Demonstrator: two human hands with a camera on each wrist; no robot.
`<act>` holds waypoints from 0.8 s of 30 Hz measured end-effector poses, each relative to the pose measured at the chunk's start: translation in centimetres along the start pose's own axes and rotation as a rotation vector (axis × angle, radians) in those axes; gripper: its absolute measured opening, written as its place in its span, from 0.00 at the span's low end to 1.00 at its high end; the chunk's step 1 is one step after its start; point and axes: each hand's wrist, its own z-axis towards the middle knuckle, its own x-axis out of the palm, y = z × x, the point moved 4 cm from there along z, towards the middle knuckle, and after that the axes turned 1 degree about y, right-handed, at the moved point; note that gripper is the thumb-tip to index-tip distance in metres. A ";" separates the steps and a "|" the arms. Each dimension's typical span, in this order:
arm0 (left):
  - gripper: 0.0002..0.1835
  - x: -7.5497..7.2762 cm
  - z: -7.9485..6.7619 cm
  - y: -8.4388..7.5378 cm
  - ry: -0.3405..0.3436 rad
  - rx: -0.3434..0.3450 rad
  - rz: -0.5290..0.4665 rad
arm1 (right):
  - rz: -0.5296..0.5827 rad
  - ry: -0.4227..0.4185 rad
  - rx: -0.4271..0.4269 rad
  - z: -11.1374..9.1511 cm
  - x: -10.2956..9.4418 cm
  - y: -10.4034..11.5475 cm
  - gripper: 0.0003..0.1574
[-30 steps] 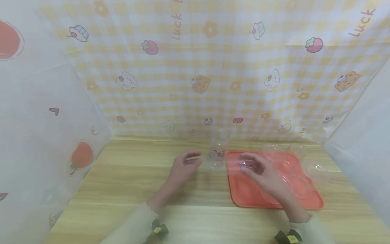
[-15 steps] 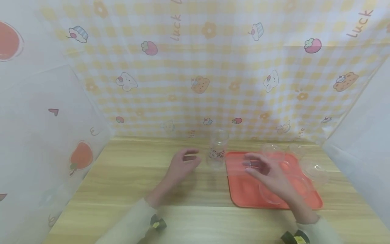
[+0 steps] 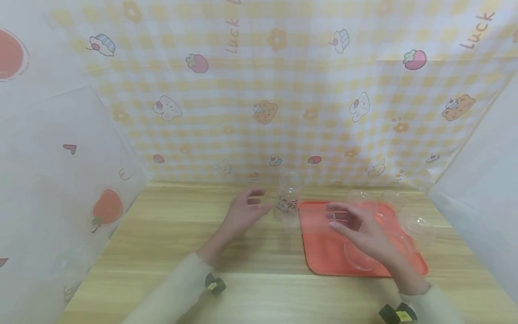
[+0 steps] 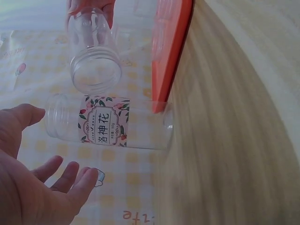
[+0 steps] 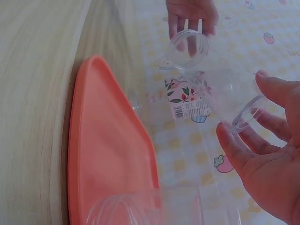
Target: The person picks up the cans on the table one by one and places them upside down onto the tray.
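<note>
A clear jar with a pink floral label [image 4: 105, 122] stands upright on the wooden table, left of the tray. My left hand [image 3: 244, 211] is beside it with fingers spread, holding nothing; whether the thumb touches the labelled jar's neck I cannot tell. Over the tray's left side, my right hand [image 3: 360, 229] grips a second clear jar [image 5: 229, 93] round its base. That jar lies on its side in the air, its mouth pointing left toward my left hand. In the left wrist view the held jar [image 4: 91, 33] shows no lid or label. It is barely visible in the head view.
An orange-red tray [image 3: 323, 256] lies right of the labelled jar. Several clear jars or containers stand on and around it, including one [image 3: 418, 227] beyond its right edge. A checked cloth [image 3: 259, 81] hangs behind the table, with pale sheets at both sides.
My right hand has shifted a little to the right with the jar in its grip. My left hand has moved slightly forward and closer to the labelled jar, which stays in place.
</note>
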 end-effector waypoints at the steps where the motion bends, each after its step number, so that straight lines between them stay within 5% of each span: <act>1: 0.33 0.1 0.1 -0.1 0.002 -0.006 0.015 | -0.008 0.002 0.009 0.0 0.0 0.0 0.29; 17: 0.37 0.9 1.6 -2.7 0.001 0.039 0.114 | -0.138 0.067 0.046 -0.3 -1.3 0.8 0.27; 24: 0.37 1.1 2.3 -2.9 0.003 0.084 0.164 | -0.142 0.079 -0.020 -0.2 -1.9 1.2 0.28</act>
